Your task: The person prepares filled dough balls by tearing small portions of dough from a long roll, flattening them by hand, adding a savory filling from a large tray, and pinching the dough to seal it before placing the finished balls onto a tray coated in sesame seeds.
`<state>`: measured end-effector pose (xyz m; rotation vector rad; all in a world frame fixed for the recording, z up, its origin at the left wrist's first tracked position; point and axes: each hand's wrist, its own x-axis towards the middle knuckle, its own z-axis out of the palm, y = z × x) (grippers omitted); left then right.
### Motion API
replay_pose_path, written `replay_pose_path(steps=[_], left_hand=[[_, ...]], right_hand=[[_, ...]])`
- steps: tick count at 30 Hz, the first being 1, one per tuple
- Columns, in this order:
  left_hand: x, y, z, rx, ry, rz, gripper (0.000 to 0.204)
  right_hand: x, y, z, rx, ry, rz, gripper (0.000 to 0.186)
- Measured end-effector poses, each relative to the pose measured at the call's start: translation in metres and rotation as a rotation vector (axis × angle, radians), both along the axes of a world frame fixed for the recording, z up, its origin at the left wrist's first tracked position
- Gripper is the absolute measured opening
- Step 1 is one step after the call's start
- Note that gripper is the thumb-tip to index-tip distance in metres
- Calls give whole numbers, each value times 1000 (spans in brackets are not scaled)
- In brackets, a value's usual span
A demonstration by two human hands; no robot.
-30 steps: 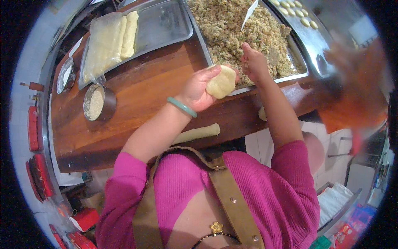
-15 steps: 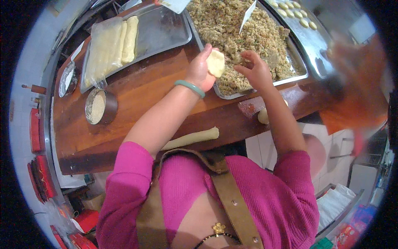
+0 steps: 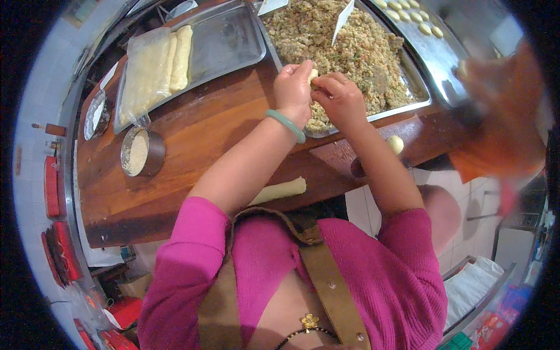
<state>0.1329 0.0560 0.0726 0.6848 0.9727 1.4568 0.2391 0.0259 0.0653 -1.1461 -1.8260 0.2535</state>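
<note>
My left hand [image 3: 293,90], with a green bangle at the wrist, is curled round a small pale dough wrapper [image 3: 314,74]. Against it, my right hand [image 3: 344,102] pinches the wrapper's edge, so most of the dough is hidden between the fingers. Both hands are over the near left part of a heap of crumbly, speckled filling [image 3: 356,49], which lies in a metal tray [image 3: 388,114]. A white scraper-like piece [image 3: 343,22] stands upright in the heap.
A dough rope [image 3: 283,190] and a dough ball [image 3: 395,144] lie on the wooden table [image 3: 227,119]. Leftward are a round tin [image 3: 153,153] of pale grains and a tray [image 3: 233,44] with dough rolls. Dough pieces [image 3: 415,16] and a blurred person [image 3: 501,122] are at right.
My right hand has moved left from the filling to the wrapper, and my hands have come together. The flat wrapper in my left palm is now folded up between my fingers.
</note>
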Motion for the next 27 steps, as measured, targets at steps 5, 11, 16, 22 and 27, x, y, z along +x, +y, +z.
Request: replay_pose_path(steps=[5,11,16,22,27], left_hand=[[0,-19,6,230,-32,-143,23],[-16,3,-7,37,-148,-88,18],[-9,-11,6,-62,-108,-115,17],[-30,-3,1,-333,-472,-404,26],[-36,3,-14,-213,-511,-639,20]], right_hand=[[7,8,-11,-510,529,19,33],[-4,-3,16,-246,111,54,25],[-10,-8,17,-4,-122,2,14],[12,3,17,-430,290,68,25],[-2,2,11,-615,374,202,53]])
